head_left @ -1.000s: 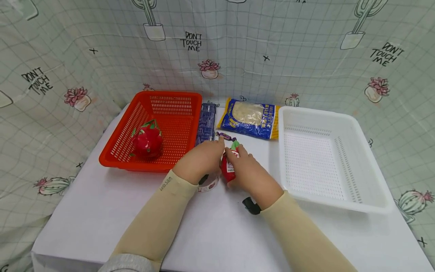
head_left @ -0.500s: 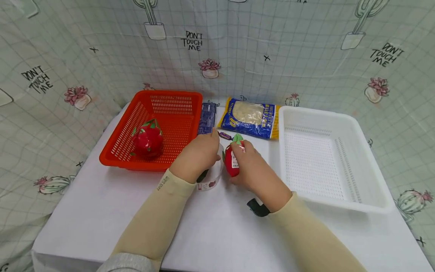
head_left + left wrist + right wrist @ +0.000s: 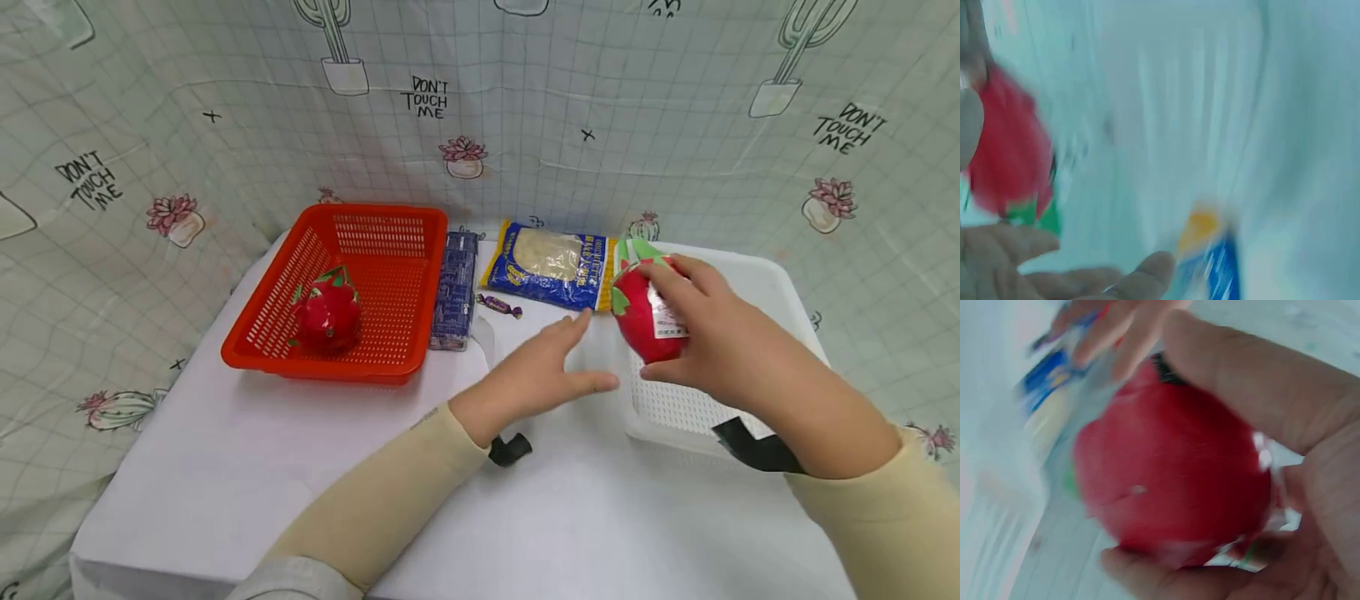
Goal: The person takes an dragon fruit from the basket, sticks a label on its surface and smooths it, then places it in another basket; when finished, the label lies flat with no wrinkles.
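My right hand (image 3: 723, 333) grips a red dragon fruit (image 3: 637, 321) with green leaf tips and a white label, over the left side of the white basket (image 3: 787, 279). Thumb and fingers curl round the fruit in the right wrist view, where its red skin (image 3: 1172, 469) fills the middle. To the left of the fruit, my left hand (image 3: 536, 375) holds nothing, its thumb and fingers spread over the table. The left wrist view is blurred, with the left fingers (image 3: 1141, 278) low in it and the dragon fruit (image 3: 1010, 150) at its left.
A red basket (image 3: 367, 371) on the left contains another dragon fruit (image 3: 327, 312). Beside it lies a dark blue flat pack (image 3: 453, 287). A blue and yellow food bag (image 3: 551, 262) and a purple wrapped candy (image 3: 499, 306) lie between the baskets, before a patterned cloth backdrop.
My right hand has lifted the dragon fruit and carried it right, from the table's middle to over the white basket. The left hand has moved right and spread its fingers, uncovering the candy.
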{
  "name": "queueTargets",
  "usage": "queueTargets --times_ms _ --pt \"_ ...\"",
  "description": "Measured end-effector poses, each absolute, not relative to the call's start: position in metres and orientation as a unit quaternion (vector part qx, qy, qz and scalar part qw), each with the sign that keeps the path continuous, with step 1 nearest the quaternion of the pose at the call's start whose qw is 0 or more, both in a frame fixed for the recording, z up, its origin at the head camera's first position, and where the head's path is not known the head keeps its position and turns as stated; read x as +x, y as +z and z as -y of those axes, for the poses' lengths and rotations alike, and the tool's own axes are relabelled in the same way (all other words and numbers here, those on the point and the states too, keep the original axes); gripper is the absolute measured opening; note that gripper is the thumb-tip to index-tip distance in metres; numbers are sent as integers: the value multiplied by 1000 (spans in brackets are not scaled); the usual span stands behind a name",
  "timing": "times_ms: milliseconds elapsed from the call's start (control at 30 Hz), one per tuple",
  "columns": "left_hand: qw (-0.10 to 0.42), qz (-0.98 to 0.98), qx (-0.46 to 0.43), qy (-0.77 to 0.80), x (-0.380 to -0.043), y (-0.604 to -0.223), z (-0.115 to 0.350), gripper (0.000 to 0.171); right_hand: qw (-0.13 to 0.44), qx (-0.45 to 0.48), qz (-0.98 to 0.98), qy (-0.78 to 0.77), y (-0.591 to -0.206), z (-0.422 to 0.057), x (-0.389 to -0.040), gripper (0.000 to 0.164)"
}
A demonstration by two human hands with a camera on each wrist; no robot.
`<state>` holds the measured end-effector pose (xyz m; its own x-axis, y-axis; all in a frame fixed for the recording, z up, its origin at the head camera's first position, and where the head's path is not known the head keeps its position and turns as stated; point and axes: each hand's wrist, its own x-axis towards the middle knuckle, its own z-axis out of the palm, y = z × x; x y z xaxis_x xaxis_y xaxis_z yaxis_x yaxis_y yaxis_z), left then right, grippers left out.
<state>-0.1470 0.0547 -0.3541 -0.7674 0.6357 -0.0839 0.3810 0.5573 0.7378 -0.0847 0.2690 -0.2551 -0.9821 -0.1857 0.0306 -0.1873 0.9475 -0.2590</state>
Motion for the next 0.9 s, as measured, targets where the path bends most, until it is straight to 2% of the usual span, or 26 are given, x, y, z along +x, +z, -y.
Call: queueTargets --times_ms 100,200,433,633,900 --pt "220 -840 286 406 -132 -363 -80 108 29 108 989 101 -257 -302 -85 117" --pt "235 -839 275 407 -121 -370 -100 117 23 109 991 79 -262 -331 -86 116" --pt "246 -828 270 425 -114 -381 -126 147 -78 78 993 45 -278 -376 -84 115" --pt "227 -841 260 418 -111 -388 -133 145 -148 64 986 39 -296 -394 -88 117" --pt "212 -852 244 412 -107 -384 -139 140 -179 82 980 12 -316 -404 -96 120"
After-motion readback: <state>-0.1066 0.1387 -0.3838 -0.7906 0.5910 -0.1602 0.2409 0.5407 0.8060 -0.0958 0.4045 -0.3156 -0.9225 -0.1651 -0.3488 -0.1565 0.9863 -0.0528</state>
